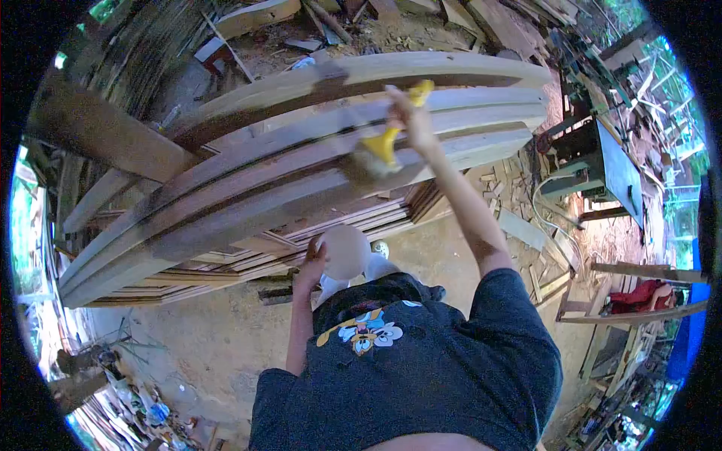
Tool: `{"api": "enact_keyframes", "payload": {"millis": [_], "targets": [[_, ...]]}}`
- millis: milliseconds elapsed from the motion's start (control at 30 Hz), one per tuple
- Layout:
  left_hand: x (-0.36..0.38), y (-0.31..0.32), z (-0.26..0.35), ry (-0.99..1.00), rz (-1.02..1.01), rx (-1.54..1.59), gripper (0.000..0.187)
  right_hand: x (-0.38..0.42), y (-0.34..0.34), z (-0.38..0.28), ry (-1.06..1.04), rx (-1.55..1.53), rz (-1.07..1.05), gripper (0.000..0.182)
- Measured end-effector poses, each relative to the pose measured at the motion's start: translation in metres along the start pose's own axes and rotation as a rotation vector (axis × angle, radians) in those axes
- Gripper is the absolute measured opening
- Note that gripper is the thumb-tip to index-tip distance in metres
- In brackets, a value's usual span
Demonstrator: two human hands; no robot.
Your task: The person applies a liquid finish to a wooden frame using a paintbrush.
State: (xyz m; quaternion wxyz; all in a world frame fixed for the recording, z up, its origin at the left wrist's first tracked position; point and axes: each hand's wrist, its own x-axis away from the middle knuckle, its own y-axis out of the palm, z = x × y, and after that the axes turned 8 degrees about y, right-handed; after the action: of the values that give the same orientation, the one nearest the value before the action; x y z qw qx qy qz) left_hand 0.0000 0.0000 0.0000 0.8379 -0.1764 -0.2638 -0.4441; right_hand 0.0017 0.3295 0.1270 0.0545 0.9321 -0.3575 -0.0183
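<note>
My right hand (412,126) is closed round the yellow handle of a wide paintbrush (389,143). The brush's bristles, blurred by motion, are against or just over a long curved wooden beam (301,184). Down in front of my waist, my left hand (310,264) grips the edge of a pale round thing, like a bowl or tub (344,251). What it contains, if anything, I cannot make out. The beam lies with other long grooved wooden pieces (361,71) running across in front of me.
A thick timber post (105,135) stands at the left. Framed wooden panels (263,244) sit under the beams. Wood scraps (519,192) litter the ground at the right, near a machine table (618,169). A wooden rack (639,312) holds a red cloth.
</note>
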Motion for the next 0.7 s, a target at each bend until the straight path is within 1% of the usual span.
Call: {"api": "enact_keyframes", "payload": {"millis": [67, 100, 167, 200, 233, 267, 300, 333, 367, 400, 433, 467, 500, 533, 567, 600, 633, 667, 700], "targets": [[-0.016, 0.003, -0.026, 0.166, 0.062, -0.025, 0.054, 0.015, -0.045, -0.045, 0.137, 0.088, 0.146, 0.027], [-0.005, -0.018, -0.038, 0.153, 0.060, -0.006, 0.054, 0.012, -0.055, -0.040, -0.026, 0.329, 0.170, 0.026], [-0.008, -0.029, -0.042, 0.209, 0.086, -0.064, 0.054, 0.007, -0.091, -0.056, -0.171, 0.394, 0.261, 0.026], [-0.009, -0.029, -0.037, 0.215, 0.085, -0.054, 0.054, 0.000, -0.112, -0.060, -0.151, 0.363, 0.310, 0.026], [-0.006, -0.026, -0.029, 0.200, 0.081, -0.127, 0.052, 0.000, -0.116, -0.068, -0.126, 0.336, 0.361, 0.027], [-0.002, -0.029, -0.021, 0.183, 0.081, -0.211, 0.050, 0.001, -0.113, -0.067, -0.126, 0.338, 0.362, 0.027], [0.000, -0.035, -0.017, 0.183, 0.081, -0.216, 0.050, 0.009, -0.092, -0.076, -0.126, 0.463, 0.470, 0.025], [0.002, -0.038, -0.013, 0.224, 0.075, -0.207, 0.048, 0.014, -0.072, -0.081, -0.126, 0.593, 0.579, 0.024], [0.003, -0.041, -0.014, 0.263, 0.067, -0.197, 0.045, 0.016, -0.053, -0.078, -0.049, 0.834, 0.597, 0.026], [-0.006, -0.044, -0.031, 0.261, 0.062, -0.199, 0.045, 0.018, -0.027, -0.070, -0.345, 1.025, 0.608, 0.026], [-0.025, -0.048, -0.060, 0.273, 0.013, -0.143, 0.042, 0.030, 0.015, -0.072, -0.396, 1.047, 0.549, 0.020], [-0.027, -0.052, -0.065, 0.276, -0.013, -0.120, 0.041, 0.030, 0.044, -0.056, -0.196, 1.101, 0.433, 0.017], [-0.028, -0.057, -0.069, 0.279, -0.040, -0.097, 0.040, 0.043, 0.084, -0.044, -0.372, 1.122, 0.386, 0.019], [-0.017, -0.056, -0.050, 0.295, -0.031, -0.092, 0.038, 0.054, 0.121, -0.044, -0.155, 1.155, 0.185, 0.022], [-0.006, -0.059, -0.033, 0.304, -0.028, -0.092, 0.038, 0.078, 0.164, -0.069, -0.144, 1.098, 0.045, 0.026], [0.005, -0.062, -0.016, 0.314, -0.024, -0.093, 0.037, 0.077, 0.193, -0.049, -0.205, 1.138, -0.065, 0.027], [0.014, -0.066, -0.006, 0.328, -0.090, -0.451, 0.037, 0.086, 0.228, -0.053, -0.104, 1.087, -0.145, 0.029], [0.023, -0.071, 0.004, 0.362, -0.150, -0.807, 0.038, 0.097, 0.253, -0.037, -0.482, 0.803, 0.001, 0.028], [0.024, -0.073, 0.004, 0.374, -0.179, -0.929, 0.039, 0.099, 0.280, -0.029, -0.467, 0.633, -0.066, 0.026]]}}
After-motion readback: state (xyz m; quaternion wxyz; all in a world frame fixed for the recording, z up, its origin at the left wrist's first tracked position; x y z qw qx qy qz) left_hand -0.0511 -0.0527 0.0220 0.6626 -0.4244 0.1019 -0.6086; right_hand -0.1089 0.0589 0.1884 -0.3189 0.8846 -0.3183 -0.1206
